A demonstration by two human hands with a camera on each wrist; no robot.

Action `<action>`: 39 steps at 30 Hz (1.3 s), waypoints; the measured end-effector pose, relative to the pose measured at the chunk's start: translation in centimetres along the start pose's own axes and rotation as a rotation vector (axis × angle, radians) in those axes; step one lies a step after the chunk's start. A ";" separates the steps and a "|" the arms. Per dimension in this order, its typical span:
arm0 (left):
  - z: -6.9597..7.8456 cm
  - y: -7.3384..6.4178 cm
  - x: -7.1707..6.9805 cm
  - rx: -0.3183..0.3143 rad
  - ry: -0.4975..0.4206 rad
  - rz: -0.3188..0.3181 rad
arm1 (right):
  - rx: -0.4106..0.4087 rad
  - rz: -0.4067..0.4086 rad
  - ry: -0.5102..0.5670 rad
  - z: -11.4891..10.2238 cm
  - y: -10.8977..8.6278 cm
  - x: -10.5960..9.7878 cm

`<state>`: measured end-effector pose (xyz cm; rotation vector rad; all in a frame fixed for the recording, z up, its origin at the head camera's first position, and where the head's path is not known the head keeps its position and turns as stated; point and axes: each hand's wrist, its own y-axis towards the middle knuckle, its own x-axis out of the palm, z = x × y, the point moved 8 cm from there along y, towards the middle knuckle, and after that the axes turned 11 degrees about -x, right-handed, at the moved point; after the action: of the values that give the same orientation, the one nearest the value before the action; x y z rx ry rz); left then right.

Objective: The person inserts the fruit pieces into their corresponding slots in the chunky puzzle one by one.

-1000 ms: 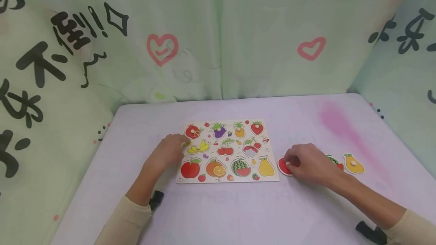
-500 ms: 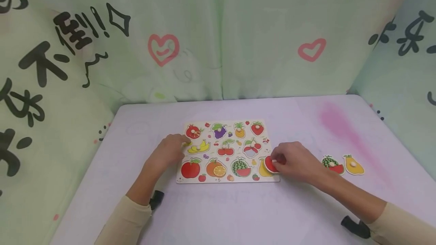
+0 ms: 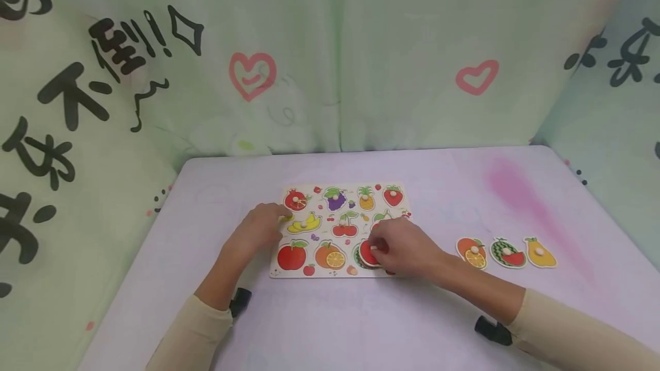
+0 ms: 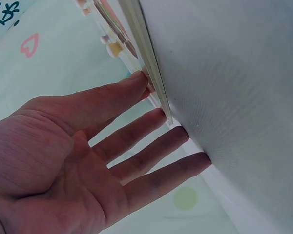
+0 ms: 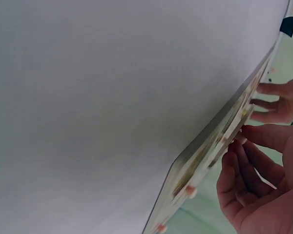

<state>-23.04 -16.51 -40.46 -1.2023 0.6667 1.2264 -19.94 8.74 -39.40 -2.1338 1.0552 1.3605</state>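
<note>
And there the right hand (image 3: 404,247) had the red piece (image 3: 365,254) in a tight pinch over the watermelon picture (image 3: 357,257) on the fruit board (image 3: 326,236), while the left hand (image 3: 260,227), fingers straight and spread, touched the board's left edge!

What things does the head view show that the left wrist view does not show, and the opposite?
Only the head view: the right hand holding a red puzzle piece, and the loose orange piece, watermelon piece and pear piece.

Only the left wrist view: the palm side of the left hand, and the puzzle board seen edge-on.

Both: the left hand at the puzzle board, the tabletop and the green curtain.
</note>
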 end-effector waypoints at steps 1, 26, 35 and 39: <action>0.0 0.0 0.0 0.003 0.001 0.000 | -0.014 0.003 -0.002 -0.4 0.3 0.2; 0.2 0.1 -0.2 0.036 0.025 0.007 | -0.171 -0.085 0.006 -8.5 7.7 4.1; 0.4 0.3 -0.3 0.071 0.042 0.020 | -0.197 -0.103 -0.019 -9.9 9.4 5.5; 0.4 0.4 -0.4 0.083 0.052 0.022 | -0.193 -0.106 -0.011 -10.0 9.9 5.9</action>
<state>-23.56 -16.31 -40.12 -1.1632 0.7641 1.1776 -20.22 -6.51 -39.52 -2.2805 0.8225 1.4737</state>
